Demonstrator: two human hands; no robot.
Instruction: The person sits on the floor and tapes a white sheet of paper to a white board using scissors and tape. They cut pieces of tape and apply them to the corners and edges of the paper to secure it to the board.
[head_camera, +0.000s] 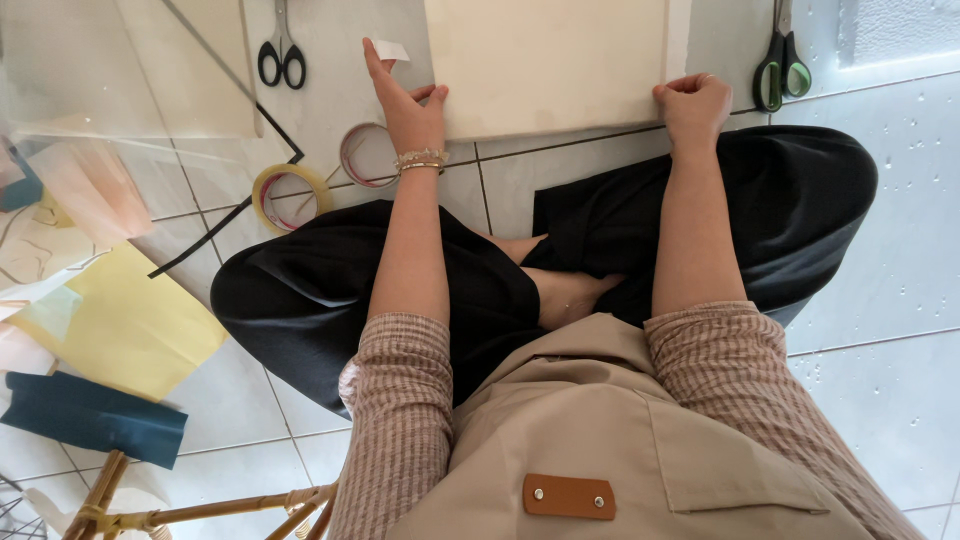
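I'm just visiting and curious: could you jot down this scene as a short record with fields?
Setting: person sitting cross-legged on a tiled floor
Left hand: open, on the left edge of a cream board, a small white scrap at its fingertips
Right hand: fisted, on the board's lower right corner
Nearby: two tape rolls, black scissors, green scissors, yellow paper

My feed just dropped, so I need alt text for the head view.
A person sitting cross-legged on white floor tiles presses the near edge of a large cream rectangular sheet: left hand at its left corner, right hand fisted at its right. Two tape rolls lie left, black-handled scissors beyond.
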